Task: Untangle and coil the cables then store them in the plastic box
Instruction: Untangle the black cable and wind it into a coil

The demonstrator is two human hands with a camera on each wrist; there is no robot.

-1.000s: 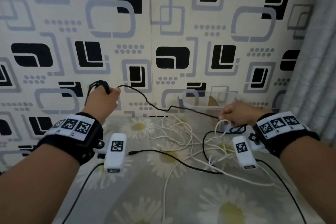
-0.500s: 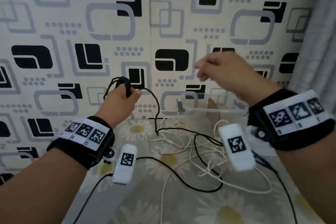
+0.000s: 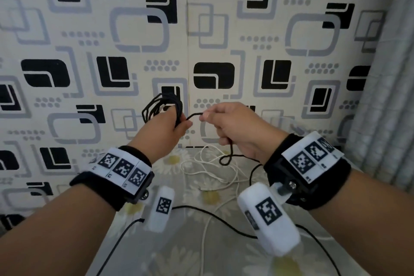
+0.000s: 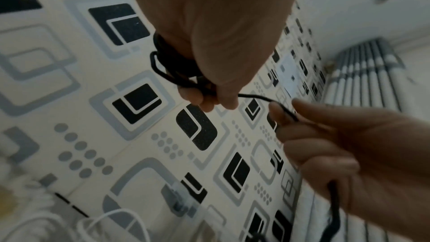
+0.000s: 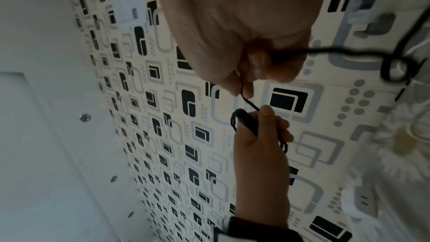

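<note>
**Black cable half coiled, white one waiting**

While the left hand (image 3: 167, 126) clenches the gathered coil (image 3: 162, 105) of black cable (image 3: 226, 159) raised above the surface (image 3: 190, 253), the right hand (image 3: 235, 127) pinches the free run beside it, likely to feed another loop. Below them, the white cable (image 3: 208, 170) lies tangled.

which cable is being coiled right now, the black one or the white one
The black cable: its loops are bunched in the left hand while the right hand pinches its free length. The white cable lies loose on the table.

Patterned wall (image 3: 134, 51), grey curtain (image 3: 385, 96), daisy-print cloth (image 3: 201, 242)
</note>
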